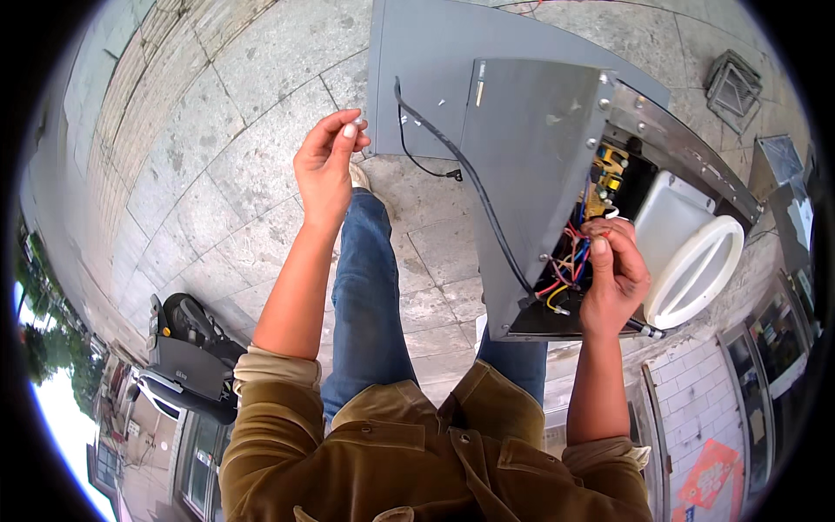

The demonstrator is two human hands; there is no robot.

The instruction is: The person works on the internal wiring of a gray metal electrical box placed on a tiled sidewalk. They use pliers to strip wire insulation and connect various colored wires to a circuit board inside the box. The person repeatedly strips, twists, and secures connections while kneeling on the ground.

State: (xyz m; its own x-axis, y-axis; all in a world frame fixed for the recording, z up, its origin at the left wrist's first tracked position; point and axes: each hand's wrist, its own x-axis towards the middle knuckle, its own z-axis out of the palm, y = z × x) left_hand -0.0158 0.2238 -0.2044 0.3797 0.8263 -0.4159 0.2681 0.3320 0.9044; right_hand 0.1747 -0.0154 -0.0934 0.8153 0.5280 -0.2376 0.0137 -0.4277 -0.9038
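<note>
Several coloured wires [574, 265], red, blue and yellow among them, spill from the open end of a grey sheet-metal housing [531, 165], just left of and beneath the fingertips of the right hand [617, 274]. Its thumb and forefinger grasp the bundle at a red strand. A circuit board [602, 184] sits inside the housing just beyond these fingers; a white plastic ring with a crossbar [696, 271] stands out to the right. A thick black cable [470, 168] runs across the housing's side. The left hand [326, 170] is well apart from the wires, fingers curled and thumb near their tips; whether they pinch anything small, I cannot tell. Below, a flat grey panel [417, 52] lies on stone paving [261, 139]. Farther out are a metal grate [733, 90], a dark scooter [191, 365] and a white tiled wall [687, 391].
</note>
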